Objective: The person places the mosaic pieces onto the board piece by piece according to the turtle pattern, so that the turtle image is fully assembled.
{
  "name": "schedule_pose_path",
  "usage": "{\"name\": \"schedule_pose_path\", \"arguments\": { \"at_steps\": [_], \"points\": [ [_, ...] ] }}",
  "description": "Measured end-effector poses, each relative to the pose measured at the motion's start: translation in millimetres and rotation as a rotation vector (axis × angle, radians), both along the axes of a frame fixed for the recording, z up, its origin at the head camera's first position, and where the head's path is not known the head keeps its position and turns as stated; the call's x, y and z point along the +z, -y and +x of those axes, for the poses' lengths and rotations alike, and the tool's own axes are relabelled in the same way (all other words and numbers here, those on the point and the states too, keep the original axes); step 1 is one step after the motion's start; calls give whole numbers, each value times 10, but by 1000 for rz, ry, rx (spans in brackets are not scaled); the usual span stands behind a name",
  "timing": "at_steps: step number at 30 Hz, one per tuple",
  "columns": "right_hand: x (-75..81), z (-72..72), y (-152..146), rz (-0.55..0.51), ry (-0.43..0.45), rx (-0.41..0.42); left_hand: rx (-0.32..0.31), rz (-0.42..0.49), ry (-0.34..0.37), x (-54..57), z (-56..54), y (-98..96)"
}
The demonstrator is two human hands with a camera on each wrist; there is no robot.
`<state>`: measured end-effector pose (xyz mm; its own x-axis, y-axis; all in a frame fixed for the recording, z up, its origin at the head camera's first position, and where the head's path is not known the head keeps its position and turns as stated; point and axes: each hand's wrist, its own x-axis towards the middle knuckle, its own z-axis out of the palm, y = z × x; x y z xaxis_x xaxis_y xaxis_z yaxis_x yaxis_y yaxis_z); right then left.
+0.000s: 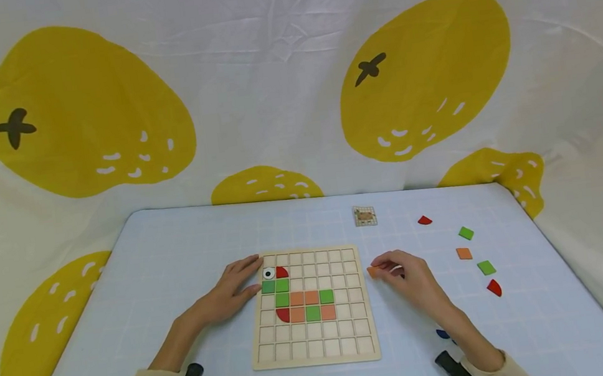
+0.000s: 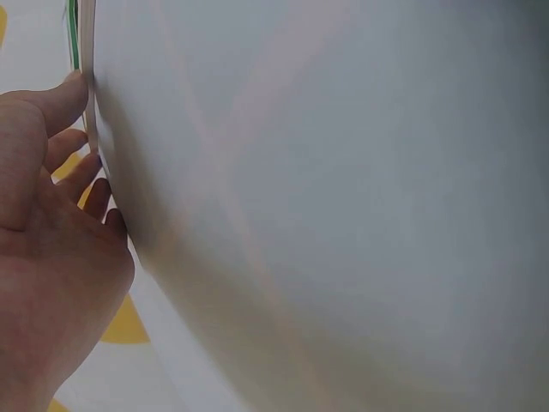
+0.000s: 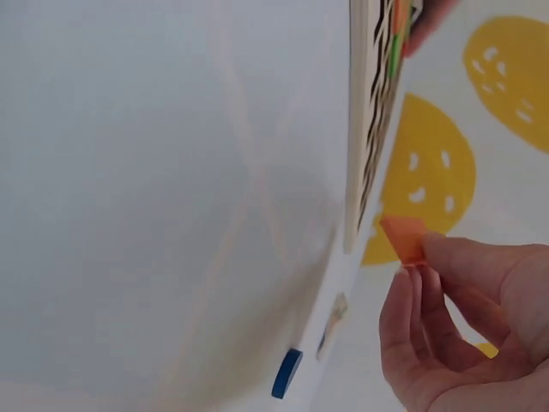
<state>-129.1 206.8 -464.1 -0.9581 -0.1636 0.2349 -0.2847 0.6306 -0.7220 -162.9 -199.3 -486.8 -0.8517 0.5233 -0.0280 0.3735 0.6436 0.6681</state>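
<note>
A wooden grid board (image 1: 316,360) lies on the table, holding a pattern of colored tiles: a white eye tile (image 1: 269,273), red quarter-circles, and green and orange squares. My left hand (image 1: 229,292) rests at the board's upper left edge, thumb and fingertips touching its side, as the left wrist view also shows. Just off the board's right side, my right hand (image 1: 411,278) pinches an orange square tile (image 3: 403,238) between thumb and fingers. In the right wrist view that tile is held clear of the board.
Loose pieces lie to the right: a red quarter-circle (image 1: 425,220), a green square (image 1: 466,233), an orange square (image 1: 464,253), another green square (image 1: 486,267) and a second red quarter-circle (image 1: 494,288). A blue piece (image 1: 442,334) is partly behind my right forearm. Behind the board lies a small pattern card (image 1: 364,215).
</note>
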Motion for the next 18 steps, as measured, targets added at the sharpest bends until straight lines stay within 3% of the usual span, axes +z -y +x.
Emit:
{"name": "schedule_pose_path", "arguments": {
  "at_steps": [18],
  "points": [
    [-41, 13, 384, -66, 123, 120, 1, -6, 6, -48, -21, 12]
  ]
}}
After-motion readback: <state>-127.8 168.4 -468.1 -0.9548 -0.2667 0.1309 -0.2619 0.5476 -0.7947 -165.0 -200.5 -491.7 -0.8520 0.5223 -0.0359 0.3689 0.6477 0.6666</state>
